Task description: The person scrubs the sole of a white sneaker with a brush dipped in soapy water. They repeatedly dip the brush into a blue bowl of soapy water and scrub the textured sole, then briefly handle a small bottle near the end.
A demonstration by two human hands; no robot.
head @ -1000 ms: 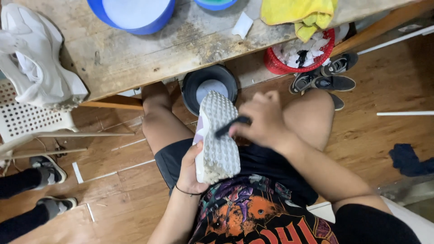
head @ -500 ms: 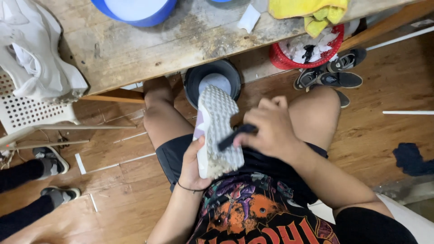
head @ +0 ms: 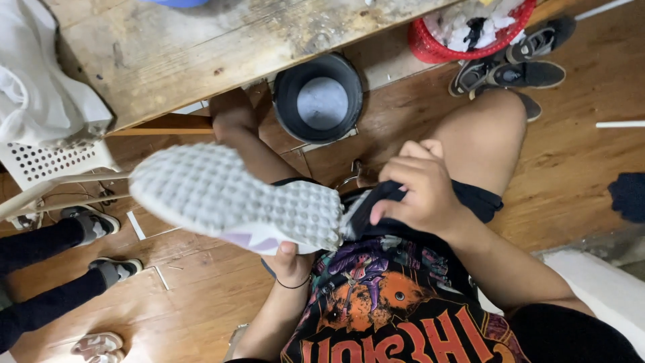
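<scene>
White shoe (head: 235, 205) gripped from beneath by left hand (head: 290, 261), sole upturned for access; right hand (head: 418, 191) fingers clenched on dark brush (head: 366, 208).

Black bucket (head: 318, 99) and wooden table (head: 201, 47) block ahead; right floor (head: 578, 161) open.

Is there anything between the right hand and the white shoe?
Nothing separate is in the way. The left hand holds the white shoe from below, bumpy sole up. The right hand sits right at the shoe's heel end, gripping something dark, maybe a brush, that reaches the sole. What it is can't be told for sure.
</scene>
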